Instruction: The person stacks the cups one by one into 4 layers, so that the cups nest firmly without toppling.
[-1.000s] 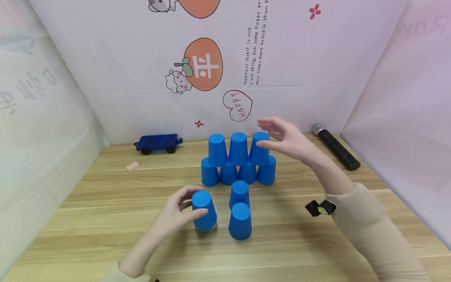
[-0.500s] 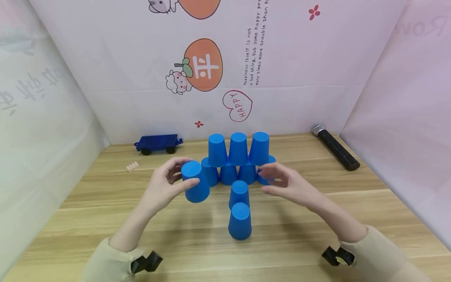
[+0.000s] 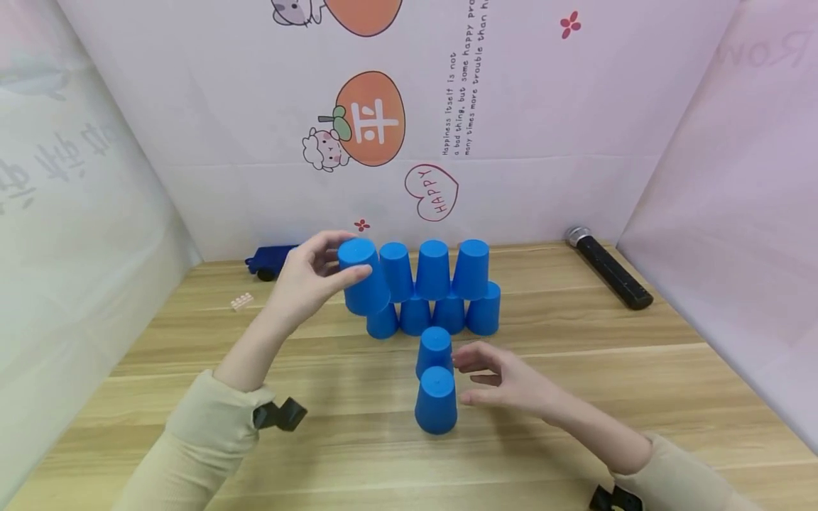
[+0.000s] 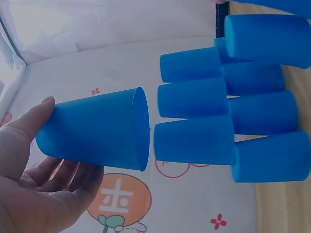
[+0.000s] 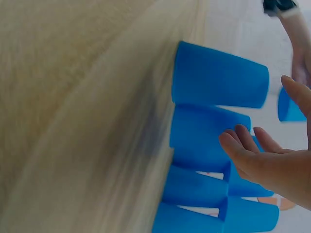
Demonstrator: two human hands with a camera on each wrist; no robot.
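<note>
My left hand (image 3: 304, 280) grips an upside-down blue cup (image 3: 364, 278), raised at the left end of a two-level stack. In the left wrist view the thumb and fingers of the left hand (image 4: 53, 170) hold that cup (image 4: 95, 130) apart from the stack. The upper row has three cups, among them the middle one (image 3: 433, 270); several more, such as the rightmost (image 3: 483, 310), form the bottom row. Two cups stand in front, a nearer one (image 3: 437, 401) and one behind (image 3: 434, 349). Beside them, my right hand (image 3: 511, 380) has relaxed fingers around nothing; the right wrist view shows this hand (image 5: 272, 158) too.
A blue toy wagon (image 3: 265, 262) stands at the back left, partly hidden by the left hand. A small pink brick (image 3: 242, 301) lies in front of it. At the back right lies a black microphone (image 3: 612, 271). Printed fabric (image 3: 537, 142) borders the wooden table (image 3: 358, 461).
The left hand has lifted its cup from beside the front cups up to the stack's left end. The right hand has come down from the stack's upper right toward the two front cups.
</note>
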